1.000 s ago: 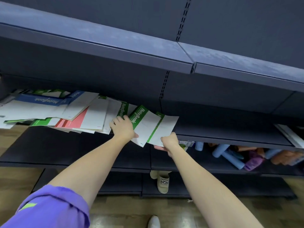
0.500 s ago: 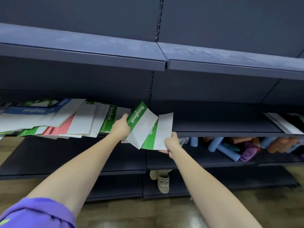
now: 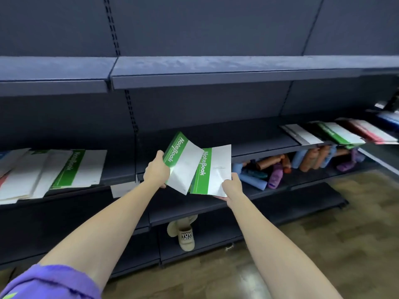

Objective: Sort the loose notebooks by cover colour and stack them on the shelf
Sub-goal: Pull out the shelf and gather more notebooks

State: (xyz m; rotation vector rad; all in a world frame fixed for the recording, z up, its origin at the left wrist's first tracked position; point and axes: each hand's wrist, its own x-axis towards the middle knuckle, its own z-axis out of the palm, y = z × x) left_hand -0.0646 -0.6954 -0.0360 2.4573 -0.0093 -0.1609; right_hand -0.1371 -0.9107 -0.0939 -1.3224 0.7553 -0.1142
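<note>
Two green notebooks held before the shelf (image 3: 248, 147)

The left hand (image 3: 156, 172) gripped one notebook (image 3: 183, 162); at its 3 o'clock, the right hand (image 3: 232, 186) pinched the other notebook (image 3: 213, 169), overlapping the first.

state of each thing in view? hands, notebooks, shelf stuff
left hand: grips green notebook, lifted, tilted
right hand: grips second green notebook, lifted
left pile: loose, fanned on shelf
right notebooks: lying flat, overhanging the edge
bottles: lying jumbled, lower shelf
slipper: on bottom shelf

loose pile (image 3: 54, 171) left on shelf (image 3: 259, 145); stacks (image 3: 336, 132) far right.
</note>
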